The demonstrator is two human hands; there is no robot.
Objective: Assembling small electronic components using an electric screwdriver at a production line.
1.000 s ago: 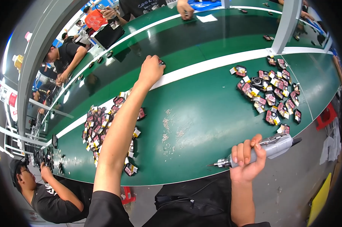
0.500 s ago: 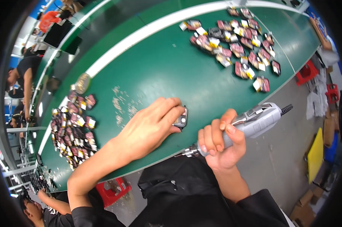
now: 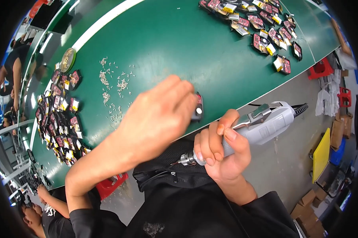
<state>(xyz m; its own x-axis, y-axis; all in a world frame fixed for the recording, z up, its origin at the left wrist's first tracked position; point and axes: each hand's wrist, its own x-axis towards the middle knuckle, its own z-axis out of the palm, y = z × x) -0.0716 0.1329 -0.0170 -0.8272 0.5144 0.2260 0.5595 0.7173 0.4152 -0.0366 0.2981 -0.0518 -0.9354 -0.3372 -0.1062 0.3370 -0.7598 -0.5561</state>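
In my right hand (image 3: 222,148) is a grey-white electric screwdriver (image 3: 262,129). The fingers wrap its front grip, and its bit points left over my dark clothing, off the table edge. My left hand (image 3: 163,109) is bent over a small black electronic device (image 3: 198,109) on the green table (image 3: 155,51). Its fingertips are closed against the device's left side and hide much of it; the hand is somewhat blurred. Left of this hand, many tiny screws (image 3: 121,84) lie scattered on the tabletop.
Similar devices with batteries attached lie in a pile (image 3: 56,115) at the left and another group (image 3: 262,33) at the far right. A round dish of small parts (image 3: 68,59) stands behind the left pile. Red stools (image 3: 111,184) are below the table. Another person (image 3: 32,218) sits at lower left.
The view has shifted, so the piles appear higher and farther left. My left hand remains at the device, its fingers now blurred. The screwdriver's bit sits lower and farther left, over my clothing.
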